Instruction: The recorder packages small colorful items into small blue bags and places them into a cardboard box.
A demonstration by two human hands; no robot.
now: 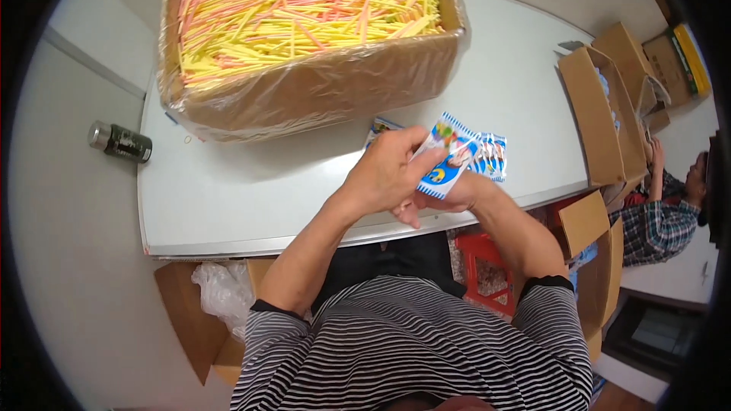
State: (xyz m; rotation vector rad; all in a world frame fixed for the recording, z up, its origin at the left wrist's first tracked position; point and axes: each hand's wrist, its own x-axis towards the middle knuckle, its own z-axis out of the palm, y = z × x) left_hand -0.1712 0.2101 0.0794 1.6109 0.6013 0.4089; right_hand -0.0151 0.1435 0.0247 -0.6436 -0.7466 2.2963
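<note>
In front of me is a small blue-and-white printed packet [452, 154] with striped ends, tilted between my two hands. My left hand [384, 173] pinches it, the thumb lying across its face. Underneath, my right hand [459, 195] is cupped against its lower part; most of those fingers are hidden behind the packet and the other hand. Just beyond my right hand, several similar packets [493, 158] lie overlapped on the white table [244, 196]. Another packet [383, 126] shows partly behind my left hand.
A large plastic-lined carton [320, 91] full of thin yellow and pink sticks stands at the table's far side. A dark flask [122, 142] is at the left. Open cartons [590, 118] stand right, near another person [659, 221]. A red stool [487, 270] is below the table.
</note>
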